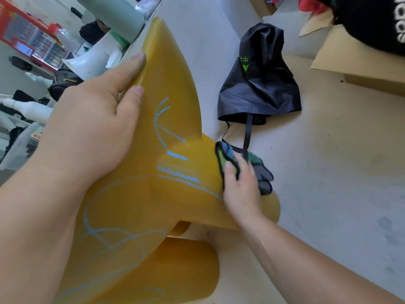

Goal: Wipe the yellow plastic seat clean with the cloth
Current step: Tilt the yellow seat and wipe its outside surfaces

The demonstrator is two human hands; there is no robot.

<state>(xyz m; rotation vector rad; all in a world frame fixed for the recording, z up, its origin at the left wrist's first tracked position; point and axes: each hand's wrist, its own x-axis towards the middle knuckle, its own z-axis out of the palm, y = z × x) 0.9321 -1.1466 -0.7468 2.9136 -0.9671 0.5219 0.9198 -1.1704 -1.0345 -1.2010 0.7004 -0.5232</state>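
Yellow plastic seat (140, 205): lay tipped over the floor (328, 172), its broad face turned up toward the wearer so the marks could be reached.
Blue chalk marks (175, 170): loops and scribbles ran across most of that face. None looked wiped, so I judged the cleaning barely begun.
Left hand (94, 126): clamped on the seat's upper rim with the thumb on the marked face, likely to brace the shell against the push of wiping.
Right hand (241, 189): fingers curled around the cloth (226, 155), pressing it to the seat's right edge, just beside the nearest chalk strokes.
Cloth: bunched, dark-edged with green and blue, part hanging loose past the fingers.
Black bag (260, 84): slumped on the floor beyond the seat, apart from the work.
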